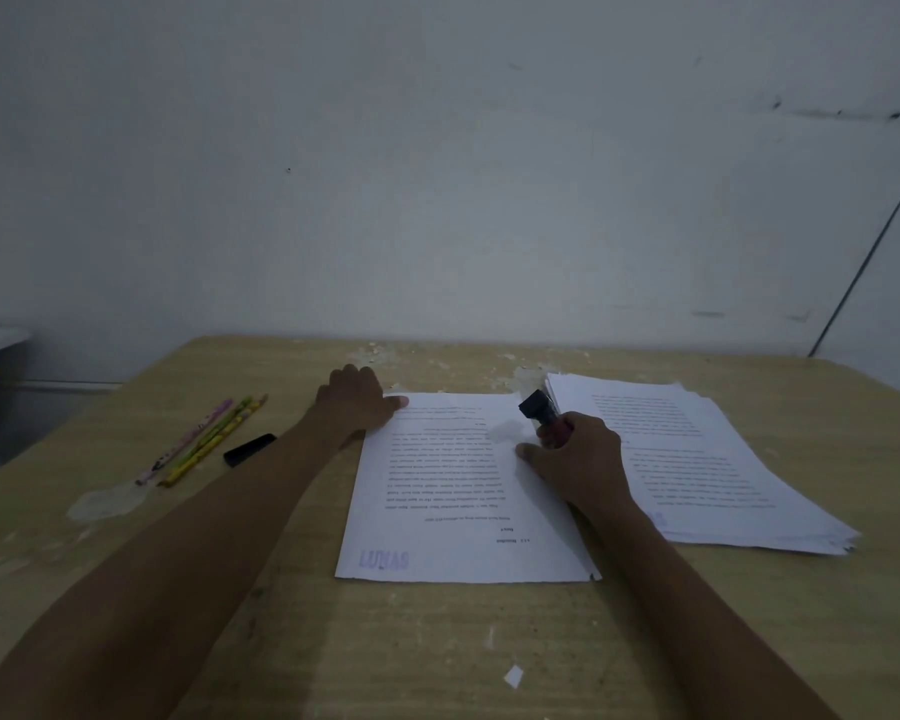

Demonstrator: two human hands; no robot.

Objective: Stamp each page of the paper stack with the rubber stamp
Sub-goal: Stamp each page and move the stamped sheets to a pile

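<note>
A single printed page [468,491] lies flat on the wooden table [437,641], its text upside down to the viewer, and a blue stamp mark [384,560] shows in its near left corner. The left hand [357,402] rests on the far left corner of this page, palm down and fingers relaxed, with the thumb lying on the paper's far edge — it grips nothing. The right hand [575,454] is clenched around the rubber stamp [541,413], which has a reddish handle and a black head; the stamp is tilted, its head pointing away toward the far right corner of the page and lifted off the paper, while the thumb reaches out and touches the sheet. Just to the right of the single page sits the paper stack [697,459], a loosely squared pile of printed sheets lying at a slight angle to it, with a faint blue mark visible near its near left corner beside the right forearm. To the left, well apart from the papers, three pencils [204,441] lie side by side — one pink, two yellow-green — and a small black cap [249,449] lies just beside them. A small scrap of paper [513,676] lies near the front edge of the table, and a pale wall [437,174] rises behind it.
</note>
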